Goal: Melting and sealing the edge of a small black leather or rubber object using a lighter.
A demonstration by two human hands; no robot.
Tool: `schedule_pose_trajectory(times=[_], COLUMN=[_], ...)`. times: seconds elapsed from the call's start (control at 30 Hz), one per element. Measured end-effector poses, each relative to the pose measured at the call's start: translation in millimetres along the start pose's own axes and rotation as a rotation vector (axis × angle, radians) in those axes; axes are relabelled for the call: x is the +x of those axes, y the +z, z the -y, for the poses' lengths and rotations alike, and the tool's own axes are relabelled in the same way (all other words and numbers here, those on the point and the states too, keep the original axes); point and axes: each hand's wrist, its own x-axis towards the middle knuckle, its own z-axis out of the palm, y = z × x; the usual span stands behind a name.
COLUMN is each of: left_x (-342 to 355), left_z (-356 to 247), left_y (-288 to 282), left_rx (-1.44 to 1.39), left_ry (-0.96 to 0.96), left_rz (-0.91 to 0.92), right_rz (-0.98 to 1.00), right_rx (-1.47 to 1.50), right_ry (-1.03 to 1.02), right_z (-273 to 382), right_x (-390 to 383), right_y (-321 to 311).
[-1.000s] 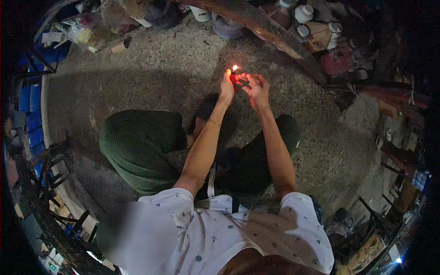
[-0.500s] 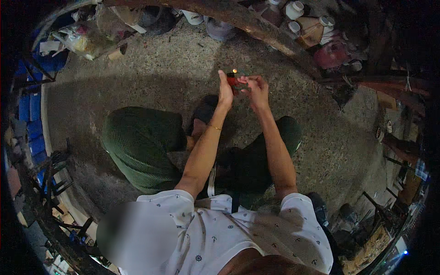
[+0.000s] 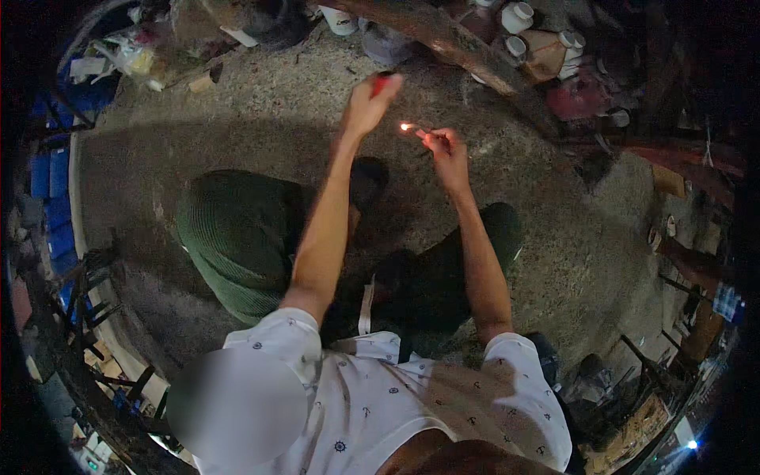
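My left hand [image 3: 366, 107], slightly blurred by motion, is closed on a red lighter [image 3: 381, 85] above the concrete floor [image 3: 554, 229], forward of my crossed legs. Lower and to the right, my right hand [image 3: 448, 158] pinches a small, thin item [image 3: 419, 133] with a bright flame [image 3: 405, 127] at its tip; its exact kind is too small to make out. The two hands are apart. My green-trousered knees [image 3: 237, 229] lie on either side beneath my forearms.
A timber beam [image 3: 447, 43] crosses the back right, with white jars [image 3: 516, 17] and a pink bundle [image 3: 578, 99] behind it. Plastic bags [image 3: 134, 59] and a grey tub [image 3: 384, 43] sit at the back. Blue stacked items [image 3: 58, 174] line the left; dark metal frames [image 3: 649, 352] stand right.
My left hand has moved forward and left with the lighter, away from my right hand. The flame, earlier above the lighter, now shows on the item in my right hand.
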Motion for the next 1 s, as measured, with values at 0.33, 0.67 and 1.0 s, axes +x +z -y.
schedule_pose_trajectory(times=[0.33,0.67,1.0], left_x=[31.9,29.0,26.1], left_z=[-45.4,-65.4,-59.4], left_y=[41.5,48.0,46.9], left_rx=[0.807,0.89,0.809], left_ry=[0.014,-0.011,-0.009], left_rz=[0.915,1.038,1.117], right_rz=[0.088,0.092,0.131], right_rx=[-0.098,-0.101,-0.161], right_ry=[-0.022,-0.181,-0.019], right_z=[8.0,0.7,8.1], right_x=[-2.5,-4.7,-9.3], right_y=[13.3,6.7,6.4])
